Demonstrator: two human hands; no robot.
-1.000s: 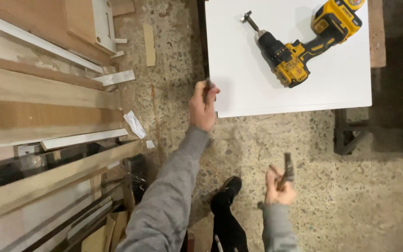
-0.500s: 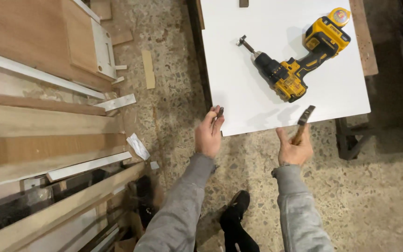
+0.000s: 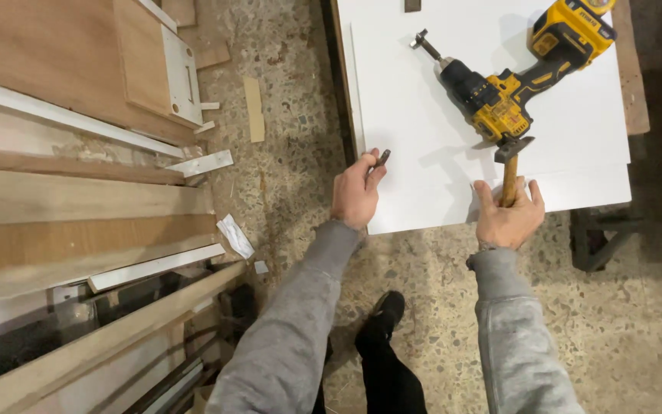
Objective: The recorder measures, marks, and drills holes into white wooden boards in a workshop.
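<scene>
The right hand is wrapped around the wooden handle of a hammer, whose dark head sits just beside the grip of a yellow cordless drill lying on the white surface. The left hand is closed on a small dark metal piece at the near left edge of the surface. Wooden boards lie on the floor to the left.
</scene>
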